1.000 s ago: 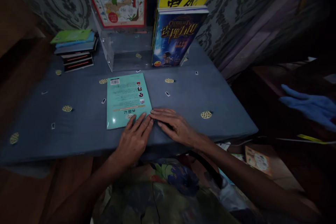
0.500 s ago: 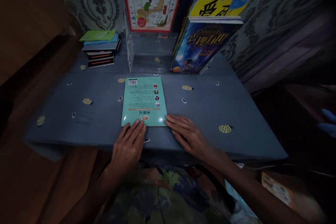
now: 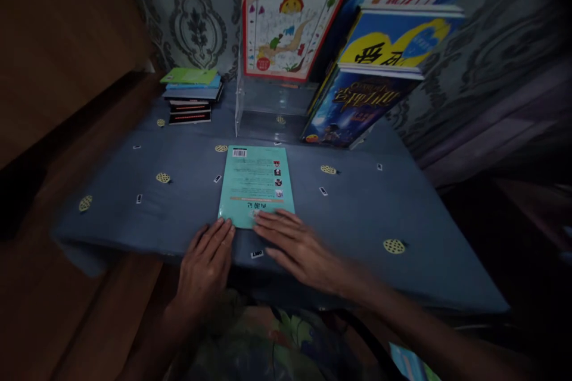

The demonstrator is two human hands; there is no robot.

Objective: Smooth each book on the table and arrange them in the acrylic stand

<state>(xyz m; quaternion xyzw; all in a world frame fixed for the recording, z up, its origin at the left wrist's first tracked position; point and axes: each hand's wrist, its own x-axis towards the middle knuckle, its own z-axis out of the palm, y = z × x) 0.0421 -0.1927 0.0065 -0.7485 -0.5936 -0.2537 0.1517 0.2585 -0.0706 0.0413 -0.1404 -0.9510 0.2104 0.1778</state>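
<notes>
Lying face down under both hands' fingertips: the teal paperback

The teal paperback (image 3: 257,175) rests flat on the grey-blue patterned tablecloth (image 3: 357,208), directly ahead of the fingers, with most of its back cover reaching away beyond them. Its long axis appears to run outward from the body, towards the clear display stand (image 3: 263,125). The printing is upside down from this side, the barcode being in the far left corner.

Neither hand is clearly nearer, since both meet the near end. The right hand (image 3: 304,253) reaches farther over the cover, its fingers extended across the near right part from the right; the thumb stands a little apart, and the hand is slightly blurred. The left hand (image 3: 205,265) has its fingers straight and close together, the tips at the near left corner. Neither hand is closed around anything; how firmly they press cannot be told.

Beyond the paperback, to the right, the Charlie paperback (image 3: 353,108) leans upright by the stand, while a red-bordered picture book (image 3: 286,36) stands higher up. A stack of thin books (image 3: 192,92) lies at the far left.
</notes>
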